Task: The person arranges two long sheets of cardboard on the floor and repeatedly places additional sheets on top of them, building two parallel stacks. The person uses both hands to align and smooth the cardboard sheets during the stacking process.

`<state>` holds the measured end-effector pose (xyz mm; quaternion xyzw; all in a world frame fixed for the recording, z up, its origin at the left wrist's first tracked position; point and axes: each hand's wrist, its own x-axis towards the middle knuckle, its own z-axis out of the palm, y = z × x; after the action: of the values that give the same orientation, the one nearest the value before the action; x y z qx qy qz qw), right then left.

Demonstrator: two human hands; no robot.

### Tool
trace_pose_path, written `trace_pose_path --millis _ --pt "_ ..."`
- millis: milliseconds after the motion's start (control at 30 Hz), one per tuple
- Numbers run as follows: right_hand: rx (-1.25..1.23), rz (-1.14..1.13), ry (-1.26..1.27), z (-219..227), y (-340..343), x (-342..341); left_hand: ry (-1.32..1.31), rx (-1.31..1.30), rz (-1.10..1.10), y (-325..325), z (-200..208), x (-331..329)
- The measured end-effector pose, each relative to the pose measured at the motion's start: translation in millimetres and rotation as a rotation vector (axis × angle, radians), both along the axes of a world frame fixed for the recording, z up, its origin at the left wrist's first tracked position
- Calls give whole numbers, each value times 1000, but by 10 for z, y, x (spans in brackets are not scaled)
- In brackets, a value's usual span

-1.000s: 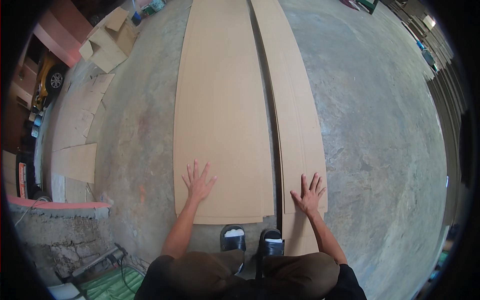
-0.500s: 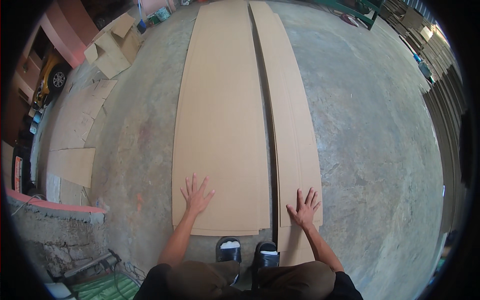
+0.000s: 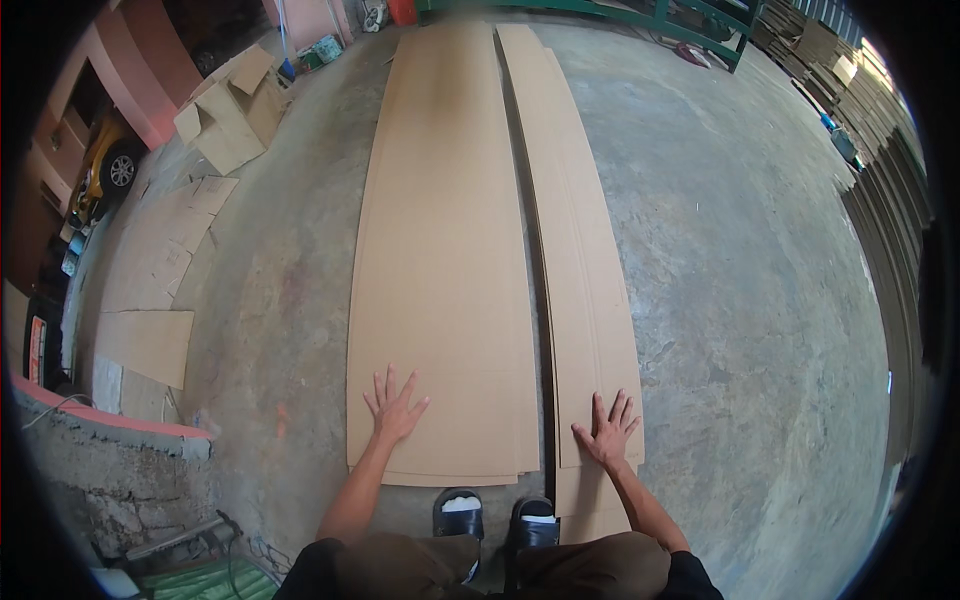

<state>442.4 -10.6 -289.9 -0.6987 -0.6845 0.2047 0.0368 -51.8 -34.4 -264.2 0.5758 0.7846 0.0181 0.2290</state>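
Two long strips of brown cardboard lie side by side on the concrete floor, with a narrow dark gap between them. On the near left part of the wide cardboard sheet [image 3: 440, 270] my left hand [image 3: 395, 408] lies flat, fingers spread. My right hand [image 3: 607, 430] rests the same way on the near end of the narrow cardboard strip [image 3: 580, 280]. Layered edges show at the near ends of both. Neither hand grips anything. My sandalled feet stand at the near end, by the gap.
To the left are an opened cardboard box [image 3: 235, 110] and flattened cardboard pieces [image 3: 150, 260]. A low block wall [image 3: 120, 450] stands at near left. Green metal framing [image 3: 650, 22] crosses the far end. Stacked flat sheets [image 3: 885, 220] line the right side.
The whole view has tilted up slightly, showing more of the green frame at the far end. Both hands keep their places on the cardboard, with fingers still spread.
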Motion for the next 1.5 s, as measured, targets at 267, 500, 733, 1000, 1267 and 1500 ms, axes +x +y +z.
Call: trace_pose_path --millis 267,500,733,1000,1267,1500 --pt "706 -24 358 1011 390 -349 -83 749 -99 74 1183 404" --pt "173 82 -151 54 884 -345 86 219 -152 148 381 553" --pt "141 130 -94 -159 392 -243 81 57 -128 46 -22 334" --pt "40 148 -123 -30 -64 -377 81 78 -105 296 40 289" --pt "-11 228 -114 2 -895 -208 21 21 -113 -483 86 527" --pt "-92 328 -162 -23 -1203 -191 4 -31 -76 -960 65 737"
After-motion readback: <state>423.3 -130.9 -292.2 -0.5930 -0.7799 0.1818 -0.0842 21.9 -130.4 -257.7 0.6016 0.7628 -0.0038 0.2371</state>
